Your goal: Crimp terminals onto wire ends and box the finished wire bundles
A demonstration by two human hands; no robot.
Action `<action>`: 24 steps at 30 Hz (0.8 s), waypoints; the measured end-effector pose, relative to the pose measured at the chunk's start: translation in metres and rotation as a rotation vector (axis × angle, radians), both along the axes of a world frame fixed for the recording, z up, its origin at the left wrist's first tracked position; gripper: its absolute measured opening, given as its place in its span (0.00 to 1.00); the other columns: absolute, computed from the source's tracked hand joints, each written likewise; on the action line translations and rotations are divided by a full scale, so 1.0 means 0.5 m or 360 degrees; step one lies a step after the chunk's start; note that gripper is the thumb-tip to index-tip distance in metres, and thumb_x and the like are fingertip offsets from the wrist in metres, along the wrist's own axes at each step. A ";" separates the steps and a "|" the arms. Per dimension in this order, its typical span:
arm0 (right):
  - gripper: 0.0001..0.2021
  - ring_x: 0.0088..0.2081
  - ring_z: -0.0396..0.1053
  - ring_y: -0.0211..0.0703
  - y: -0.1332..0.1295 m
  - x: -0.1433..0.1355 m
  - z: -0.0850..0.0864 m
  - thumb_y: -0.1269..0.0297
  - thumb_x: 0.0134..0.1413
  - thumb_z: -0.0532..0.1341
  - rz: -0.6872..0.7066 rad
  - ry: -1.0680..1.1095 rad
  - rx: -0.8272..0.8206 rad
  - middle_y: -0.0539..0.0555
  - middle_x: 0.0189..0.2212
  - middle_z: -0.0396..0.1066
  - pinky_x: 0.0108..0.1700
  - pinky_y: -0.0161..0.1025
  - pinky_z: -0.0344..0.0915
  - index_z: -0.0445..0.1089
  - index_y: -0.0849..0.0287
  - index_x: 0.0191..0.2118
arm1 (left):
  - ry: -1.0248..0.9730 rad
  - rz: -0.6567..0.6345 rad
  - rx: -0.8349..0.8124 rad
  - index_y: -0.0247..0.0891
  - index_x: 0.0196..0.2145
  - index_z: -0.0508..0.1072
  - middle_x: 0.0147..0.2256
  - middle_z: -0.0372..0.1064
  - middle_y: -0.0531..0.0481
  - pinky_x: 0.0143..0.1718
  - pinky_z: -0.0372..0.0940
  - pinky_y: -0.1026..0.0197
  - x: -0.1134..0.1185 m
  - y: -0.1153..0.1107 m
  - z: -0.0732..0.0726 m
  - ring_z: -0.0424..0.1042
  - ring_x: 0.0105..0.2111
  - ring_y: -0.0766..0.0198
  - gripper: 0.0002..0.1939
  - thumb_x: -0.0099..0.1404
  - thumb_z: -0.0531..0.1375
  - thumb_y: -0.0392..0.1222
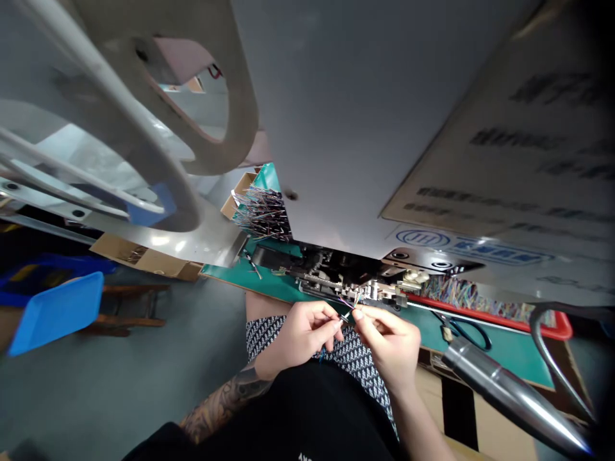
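Both hands are closed in a pinch on a thin bundle of coloured wires: the left hand grips it from below and the right hand holds its bared tips just beside the small metal press mechanism on the green desk. I judge the step is feeding the wire ends into the machine, which asks for a short, exact push forward. Room is tight under the big grey machine cover, with the red tray of cut wires near on the right
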State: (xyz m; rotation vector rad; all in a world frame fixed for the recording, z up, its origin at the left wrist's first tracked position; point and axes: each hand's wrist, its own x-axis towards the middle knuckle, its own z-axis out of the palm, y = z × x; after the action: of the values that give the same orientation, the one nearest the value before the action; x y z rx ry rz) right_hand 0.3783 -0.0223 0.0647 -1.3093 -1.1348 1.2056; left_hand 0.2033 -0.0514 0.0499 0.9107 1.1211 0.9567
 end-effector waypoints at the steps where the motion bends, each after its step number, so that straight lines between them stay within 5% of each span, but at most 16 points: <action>1: 0.09 0.20 0.63 0.38 0.002 0.001 -0.002 0.57 0.52 0.77 0.0000 -0.0032 0.0054 0.50 0.19 0.73 0.23 0.38 0.64 0.87 0.58 0.34 | 0.0017 0.0002 -0.0007 0.32 0.36 0.75 0.31 0.80 0.44 0.21 0.61 0.71 0.001 0.000 0.000 0.72 0.22 0.71 0.11 0.72 0.66 0.43; 5: 0.08 0.21 0.66 0.39 0.006 0.000 -0.020 0.58 0.55 0.75 -0.0019 -0.0039 0.0137 0.51 0.22 0.76 0.24 0.37 0.64 0.85 0.57 0.33 | -0.0048 0.0019 -0.0018 0.32 0.37 0.75 0.32 0.80 0.43 0.22 0.66 0.69 0.006 0.000 -0.006 0.75 0.23 0.67 0.12 0.72 0.66 0.46; 9: 0.10 0.18 0.62 0.36 0.002 -0.010 -0.049 0.57 0.57 0.74 -0.0076 0.0104 0.0110 0.49 0.19 0.71 0.20 0.34 0.59 0.82 0.59 0.33 | -0.0119 0.0128 0.0027 0.33 0.41 0.74 0.33 0.80 0.44 0.33 0.77 0.61 0.026 0.001 -0.014 0.81 0.30 0.61 0.12 0.71 0.67 0.45; 12: 0.13 0.18 0.59 0.36 0.001 -0.018 -0.065 0.56 0.59 0.73 -0.0106 0.0197 0.0038 0.47 0.18 0.67 0.21 0.34 0.56 0.79 0.59 0.30 | 0.0102 0.0203 0.0195 0.34 0.41 0.77 0.36 0.81 0.44 0.40 0.77 0.60 0.040 0.001 -0.018 0.82 0.35 0.59 0.07 0.71 0.65 0.41; 17: 0.19 0.20 0.57 0.34 0.009 -0.025 -0.066 0.60 0.61 0.73 -0.0100 0.0281 -0.0032 0.46 0.17 0.63 0.24 0.35 0.54 0.72 0.60 0.22 | 0.0648 0.0303 0.0495 0.36 0.41 0.78 0.34 0.81 0.47 0.36 0.74 0.63 0.041 0.002 -0.021 0.81 0.32 0.61 0.04 0.71 0.63 0.36; 24: 0.20 0.20 0.57 0.34 0.014 -0.028 -0.057 0.62 0.61 0.72 -0.0098 0.0280 -0.0013 0.45 0.16 0.62 0.25 0.36 0.54 0.70 0.59 0.20 | 0.0787 0.0356 0.0554 0.37 0.39 0.78 0.34 0.80 0.47 0.37 0.75 0.64 0.035 0.007 -0.014 0.80 0.32 0.62 0.05 0.72 0.62 0.37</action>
State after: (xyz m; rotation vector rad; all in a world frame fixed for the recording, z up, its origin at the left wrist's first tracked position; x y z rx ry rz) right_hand 0.3641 -0.0152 0.0361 -1.2095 -0.9581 1.2549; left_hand 0.2211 -0.0481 0.0430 1.3753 1.5250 1.1678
